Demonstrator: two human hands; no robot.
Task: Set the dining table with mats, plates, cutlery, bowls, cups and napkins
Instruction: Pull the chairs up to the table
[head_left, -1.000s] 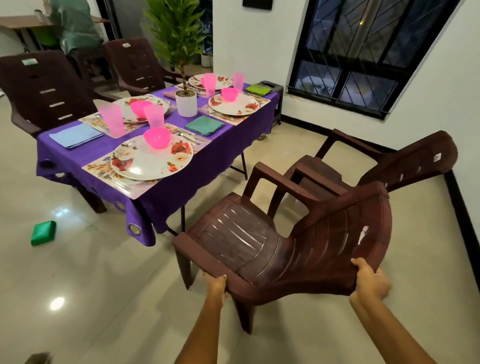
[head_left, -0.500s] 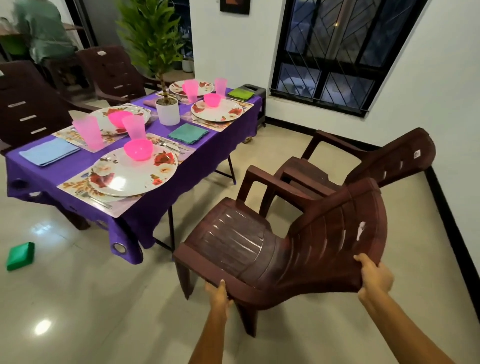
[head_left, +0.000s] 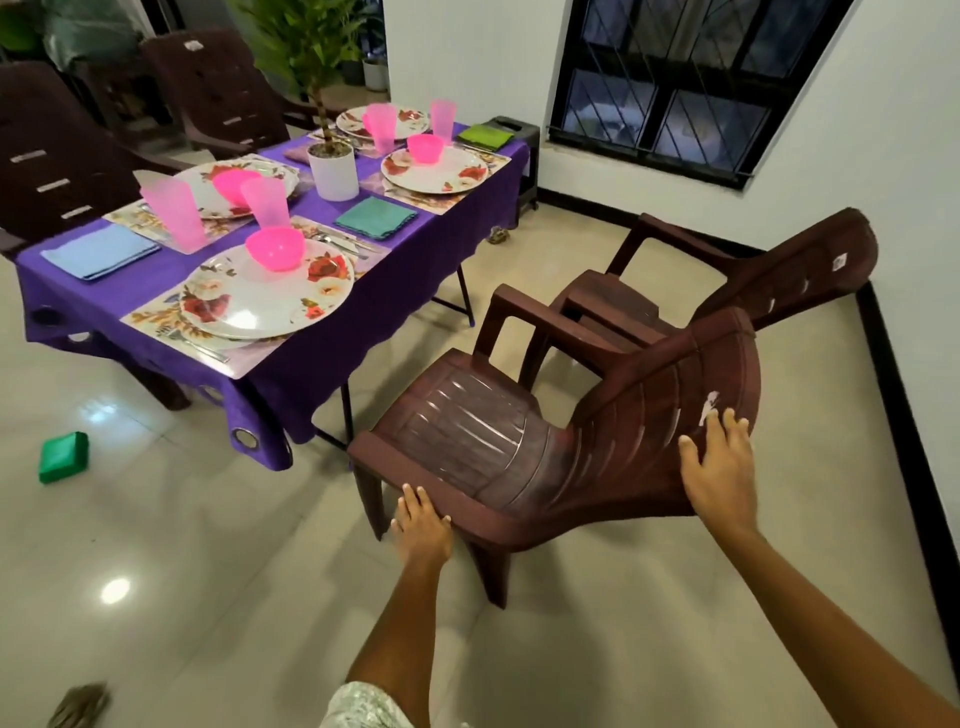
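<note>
Counter (head_left: 332, 332), draped in a purple cloth, carried four settings: floral mats, floral plates (nearest plate (head_left: 270, 296)), pink bowls (nearest bowl (head_left: 275, 248)), pink cups (cup (head_left: 174, 215)), cutlery (head_left: 343, 241) beside the nearest plate, and folded napkins (teal napkin (head_left: 375, 217), blue napkin (head_left: 98, 252)); a potted plant (head_left: 332, 166) stood mid-counter. One green folded napkin (head_left: 63, 457) lay on the floor, well apart from the settings. Brown plastic armchair (head_left: 519, 441) stood just off the counter's near corner, a second armchair (head_left: 727, 291) close behind it. Left hand (head_left: 422, 525) rested on the seat's front edge, fingers extended over the rim; whether they curled under could not be told. Right hand (head_left: 717, 462) lay spread flat on the backrest's outer face, fingers straight, not gripping. Judgement: moulded chair looked light and stiff, smooth surface somewhat slippery; best held at seat rim and backrest top edge or armrests. Plates probably rigid and breakable if ceramic, material not confirmed; cups and bowls looked like light translucent plastic, easily tipped; napkins soft, pinch at a fold. Pale stickers on the chair backs, including a torn white patch by the right hand; no writing legible on any label
</note>
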